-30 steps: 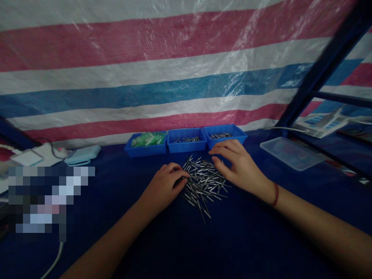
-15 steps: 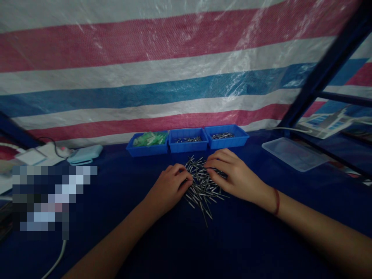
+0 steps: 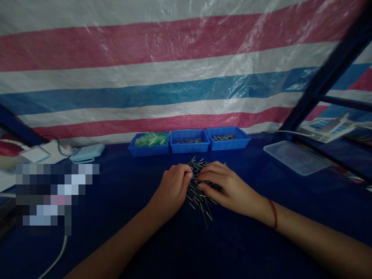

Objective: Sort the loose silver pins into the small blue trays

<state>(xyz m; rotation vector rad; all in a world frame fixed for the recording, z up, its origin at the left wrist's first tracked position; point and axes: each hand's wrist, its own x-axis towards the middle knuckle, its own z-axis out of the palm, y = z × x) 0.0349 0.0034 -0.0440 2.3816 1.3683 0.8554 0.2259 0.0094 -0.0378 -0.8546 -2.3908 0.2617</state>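
A loose pile of thin metal pins [image 3: 200, 198], which look like blind rivets, lies on the dark blue tabletop in front of me. At its left side is my left hand [image 3: 175, 187], fingers curled and thumb pressed to the index finger; whatever is in that pinch is hidden. My right hand [image 3: 228, 188] reaches over the pile from the right, its fingers apart and fingertips among the pins. It covers part of the heap. A red band circles my right wrist.
Behind the pile stand three blue bins: the left bin [image 3: 135, 152] with green packets, the middle bin [image 3: 190, 147] and right bin [image 3: 229, 144] with metal pins. A clear plastic lid [image 3: 296, 157] lies right. Left are a light-blue case [image 3: 87, 153] and a white cable [image 3: 59, 257].
My right hand has moved left and down, farther over the pile. The fingers of my left hand have closed into a tighter pinch.
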